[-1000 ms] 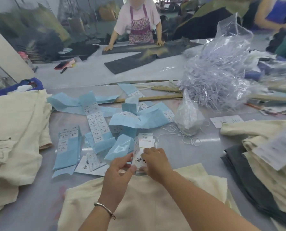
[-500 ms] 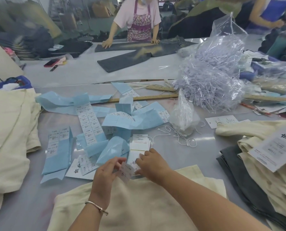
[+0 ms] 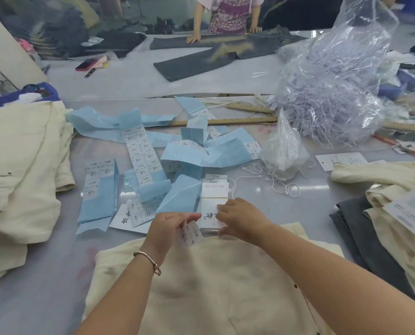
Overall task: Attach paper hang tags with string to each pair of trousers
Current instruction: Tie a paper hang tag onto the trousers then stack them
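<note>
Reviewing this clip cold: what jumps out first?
The two hands at centre: the left hand pinches a small printed sticker while the right hand rests on a stack of white hang tags. Blue sticker backing strips litter the table behind, and cream trousers lie in front.

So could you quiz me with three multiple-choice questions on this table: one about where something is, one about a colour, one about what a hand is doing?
1. Where does the long wooden ruler lie?
A. beyond the label strips
B. on the cream trousers
C. under the left hand

2. What colour is the backing of the printed label strips?
A. pink
B. light blue
C. green

3. What is the left hand doing?
A. lying flat
B. pinching a small white printed sticker
C. gripping scissors

Answers: 1 A, it lies across the far side of the strips. 2 B, the paper is pale blue. 3 B, thumb and fingers pinch the sticker.
</note>
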Motion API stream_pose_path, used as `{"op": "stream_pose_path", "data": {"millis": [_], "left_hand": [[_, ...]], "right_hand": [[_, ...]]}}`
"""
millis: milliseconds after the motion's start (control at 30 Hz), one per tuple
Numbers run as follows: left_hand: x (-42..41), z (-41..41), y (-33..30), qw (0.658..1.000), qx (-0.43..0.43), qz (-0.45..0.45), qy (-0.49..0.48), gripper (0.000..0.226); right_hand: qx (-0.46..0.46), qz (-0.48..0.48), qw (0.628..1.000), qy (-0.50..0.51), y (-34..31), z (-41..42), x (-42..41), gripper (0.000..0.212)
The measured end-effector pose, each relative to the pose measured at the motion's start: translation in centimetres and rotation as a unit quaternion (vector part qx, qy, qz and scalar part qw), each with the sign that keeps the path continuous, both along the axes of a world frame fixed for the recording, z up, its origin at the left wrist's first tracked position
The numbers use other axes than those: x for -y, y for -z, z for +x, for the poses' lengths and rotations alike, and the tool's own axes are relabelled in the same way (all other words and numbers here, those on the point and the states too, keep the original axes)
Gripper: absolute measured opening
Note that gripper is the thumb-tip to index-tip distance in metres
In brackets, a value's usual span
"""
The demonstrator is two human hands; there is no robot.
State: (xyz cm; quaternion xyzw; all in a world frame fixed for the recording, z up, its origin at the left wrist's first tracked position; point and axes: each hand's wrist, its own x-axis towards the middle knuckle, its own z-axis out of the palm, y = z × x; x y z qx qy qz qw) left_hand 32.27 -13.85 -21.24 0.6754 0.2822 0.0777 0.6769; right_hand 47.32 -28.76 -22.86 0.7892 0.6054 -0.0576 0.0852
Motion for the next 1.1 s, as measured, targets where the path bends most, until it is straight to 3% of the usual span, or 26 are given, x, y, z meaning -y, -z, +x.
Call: {"op": "stream_pose_path", "data": {"millis": [200, 467, 767, 867, 900, 1000, 1100], "left_hand": [[-0.7, -0.5, 0.4, 0.999, 0.004, -0.029, 0.035, 0.031], [-0.4, -0.9, 0.6, 0.999, 0.020, -0.039, 0.032, 0.030], [-0.1, -1.2, 0.2, 0.999, 0.007, -0.046, 0.027, 0.034], [0.0, -1.3, 0.0, 0.998, 0.011, -0.054, 0.025, 0.032], [0.1, -1.3, -0.2, 0.997, 0.013, -0.067, 0.023, 0.034], [0.5, -1.5, -0.9, 0.991, 0.032, -0.126, 0.029, 0.036], [1.2, -1.9, -2.0, 0.984, 0.052, -0.164, 0.043, 0.038]], "right_hand": [[-0.010, -0.018, 1.000, -0.013, -0.7, 0.0, 0.2, 0.032], [-0.038, 0.043, 0.997, 0.048, -0.5, -0.3, 0.2, 0.028], [-0.045, 0.023, 0.999, 0.019, -0.7, -0.1, 0.3, 0.031], [-0.019, 0.018, 1.000, 0.014, -1.2, -0.5, 0.4, 0.013], [-0.007, 0.024, 1.000, 0.009, -1.5, -0.8, 0.4, 0.008], [0.028, 0.088, 0.995, -0.024, -1.9, -1.6, 0.7, 0.029], [0.037, 0.201, 0.979, -0.007, -1.7, -2.0, 0.7, 0.036]]}}
